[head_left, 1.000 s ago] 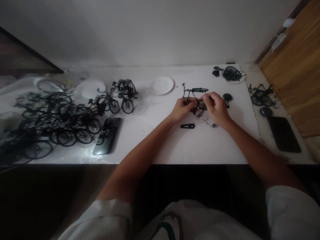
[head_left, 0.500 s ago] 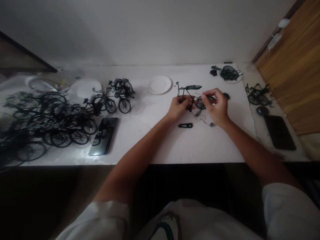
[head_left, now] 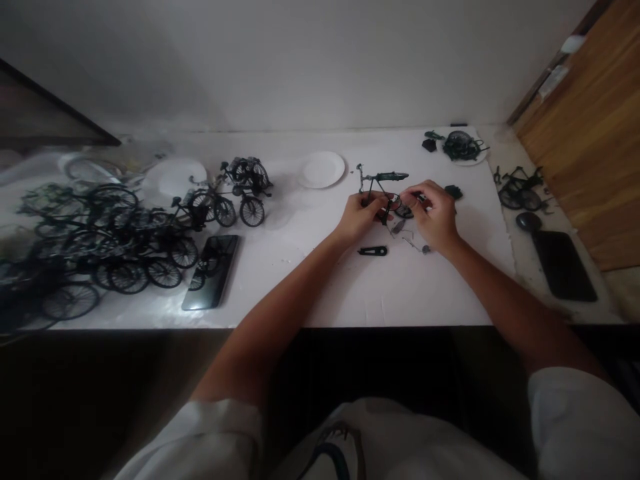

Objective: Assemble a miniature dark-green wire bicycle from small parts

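Pale wall point(head_left: 320, 67) behind; white-covered table point(head_left: 300, 293) below. Clock directions run from the held model bicycle point(head_left: 393, 177).

Lettering: shirt print point(head_left: 337, 437), 6 o'clock, too blurred to read.

Left hand point(head_left: 361, 215): thumb and fingers closed around the bicycle's frame. Right hand point(head_left: 436, 210): fingers bent together beside the wheel; cannot tell whether they pinch a part.

Containers: white plate point(head_left: 323, 170), 10 o'clock; second plate point(head_left: 483, 159), 2 o'clock, holding dark bicycle parts point(head_left: 460, 145).

Other: small cutter point(head_left: 373, 251), 6 o'clock; clustered model bicycles point(head_left: 127, 277), 9 o'clock.
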A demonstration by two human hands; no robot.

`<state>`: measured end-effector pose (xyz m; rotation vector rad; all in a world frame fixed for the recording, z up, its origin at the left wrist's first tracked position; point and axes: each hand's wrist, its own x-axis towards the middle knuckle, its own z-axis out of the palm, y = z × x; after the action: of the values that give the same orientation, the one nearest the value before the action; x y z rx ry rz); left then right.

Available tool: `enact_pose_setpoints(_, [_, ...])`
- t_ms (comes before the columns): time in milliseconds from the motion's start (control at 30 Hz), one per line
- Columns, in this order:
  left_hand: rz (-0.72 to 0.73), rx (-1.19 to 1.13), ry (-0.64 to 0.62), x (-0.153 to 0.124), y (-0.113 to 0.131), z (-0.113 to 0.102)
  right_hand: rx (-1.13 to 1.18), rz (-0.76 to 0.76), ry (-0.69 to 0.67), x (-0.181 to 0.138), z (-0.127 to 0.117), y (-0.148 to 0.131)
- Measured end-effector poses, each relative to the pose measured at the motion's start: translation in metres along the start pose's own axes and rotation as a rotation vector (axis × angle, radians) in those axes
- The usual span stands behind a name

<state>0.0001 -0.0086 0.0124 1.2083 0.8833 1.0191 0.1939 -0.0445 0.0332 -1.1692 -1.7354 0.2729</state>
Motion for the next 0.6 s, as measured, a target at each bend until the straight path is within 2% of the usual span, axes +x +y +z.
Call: enact_pose_setpoints(600, [0.001,0.020,0.026,-0.0049,0.0037,0.0072,-0.034,-0.006,0.012,-0.0012,0.0000,-0.0025])
